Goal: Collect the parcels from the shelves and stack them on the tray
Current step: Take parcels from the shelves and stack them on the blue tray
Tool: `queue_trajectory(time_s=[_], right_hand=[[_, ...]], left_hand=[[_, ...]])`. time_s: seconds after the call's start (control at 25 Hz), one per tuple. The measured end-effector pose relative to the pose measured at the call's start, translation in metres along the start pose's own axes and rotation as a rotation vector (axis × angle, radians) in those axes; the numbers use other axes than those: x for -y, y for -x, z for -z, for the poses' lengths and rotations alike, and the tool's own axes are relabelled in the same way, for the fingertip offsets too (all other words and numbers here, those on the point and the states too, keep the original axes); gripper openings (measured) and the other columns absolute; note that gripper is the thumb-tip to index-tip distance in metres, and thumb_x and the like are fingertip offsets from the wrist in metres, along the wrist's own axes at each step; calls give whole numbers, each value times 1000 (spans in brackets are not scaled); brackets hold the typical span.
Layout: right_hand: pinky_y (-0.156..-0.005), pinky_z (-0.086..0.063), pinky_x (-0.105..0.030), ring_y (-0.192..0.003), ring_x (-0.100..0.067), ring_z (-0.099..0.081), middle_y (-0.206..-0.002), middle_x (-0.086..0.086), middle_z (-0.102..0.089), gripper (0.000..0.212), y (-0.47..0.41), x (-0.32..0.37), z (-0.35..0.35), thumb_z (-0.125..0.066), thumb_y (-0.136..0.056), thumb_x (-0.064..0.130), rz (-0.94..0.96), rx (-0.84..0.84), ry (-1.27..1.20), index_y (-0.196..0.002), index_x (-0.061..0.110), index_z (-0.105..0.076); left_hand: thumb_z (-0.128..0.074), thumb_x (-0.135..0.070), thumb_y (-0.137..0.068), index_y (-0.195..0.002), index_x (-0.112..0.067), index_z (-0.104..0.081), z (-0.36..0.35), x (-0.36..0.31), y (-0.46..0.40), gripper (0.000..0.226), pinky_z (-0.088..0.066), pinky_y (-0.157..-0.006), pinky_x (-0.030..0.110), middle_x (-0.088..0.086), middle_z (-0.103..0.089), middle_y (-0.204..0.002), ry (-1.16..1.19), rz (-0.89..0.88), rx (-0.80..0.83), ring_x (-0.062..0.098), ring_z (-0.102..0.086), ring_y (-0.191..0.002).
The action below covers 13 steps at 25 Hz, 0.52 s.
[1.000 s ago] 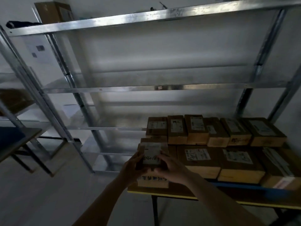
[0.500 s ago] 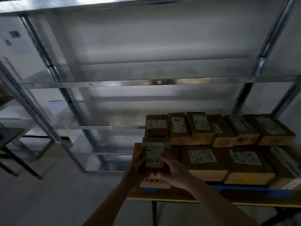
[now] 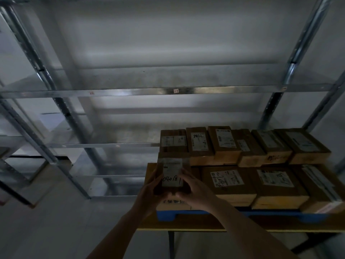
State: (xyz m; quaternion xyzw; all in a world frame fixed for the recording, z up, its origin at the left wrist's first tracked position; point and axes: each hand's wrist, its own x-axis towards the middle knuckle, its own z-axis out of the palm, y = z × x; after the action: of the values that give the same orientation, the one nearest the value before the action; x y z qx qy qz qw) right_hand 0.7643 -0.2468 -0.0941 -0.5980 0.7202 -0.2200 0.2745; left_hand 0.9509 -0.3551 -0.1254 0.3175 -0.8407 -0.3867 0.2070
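Observation:
A small brown parcel [image 3: 172, 171] with a white label reading "04018" lies on top of the left end of the stack. My left hand [image 3: 149, 191] grips its left side and my right hand [image 3: 194, 189] grips its right and near edge. Under it sits another parcel [image 3: 173, 203], on the blue tray [image 3: 186, 214]. The tray carries several brown parcels in two layers, such as one marked "98LL" [image 3: 199, 144] in the back row and a large one [image 3: 226, 181] in front.
The tray rests on a wooden table [image 3: 186, 226] with a yellow edge and dark legs. Behind and to the left stands a metal shelf rack [image 3: 130, 90] with bare shelves. Grey floor lies at the lower left.
The view has tilted down and moved closer. Both hands still hold the labelled parcel on the left end of the stack; it has settled slightly lower there.

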Motion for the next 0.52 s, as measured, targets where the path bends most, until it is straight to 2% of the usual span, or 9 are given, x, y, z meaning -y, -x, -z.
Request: queue_trajectory(time_s=[0.24,0.4,0.52], right_hand=[[-107,-26,-26,-148,-16,-24,-166,15,-4,71,-4,-2,7,-61,-94,41,16,20,3,-155,33,-24],[-102,-29,-22,-146,-17,-29,-166,13,-7,69,-5,-1,8,-61,-95,38,17,12,2,-154,34,-25],[-109,-29,-29,-148,-19,-24,-166,15,-2,71,-7,-3,7,-62,-95,39,23,8,-24,-154,35,-23]], left_hand=[[-72,-24,-86,-150,-29,-32,-3,3,-5,76,-50,-84,10,-11,-16,-159,5,-10,-9,13,-46,-129],[-71,-25,-87,-149,-30,-31,-2,3,-6,74,-50,-86,10,-15,-13,-159,16,1,-9,8,-45,-127],[-71,-23,-88,-148,-33,-29,-2,4,-9,74,-50,-83,10,-19,-13,-156,23,-29,-15,8,-47,-124]])
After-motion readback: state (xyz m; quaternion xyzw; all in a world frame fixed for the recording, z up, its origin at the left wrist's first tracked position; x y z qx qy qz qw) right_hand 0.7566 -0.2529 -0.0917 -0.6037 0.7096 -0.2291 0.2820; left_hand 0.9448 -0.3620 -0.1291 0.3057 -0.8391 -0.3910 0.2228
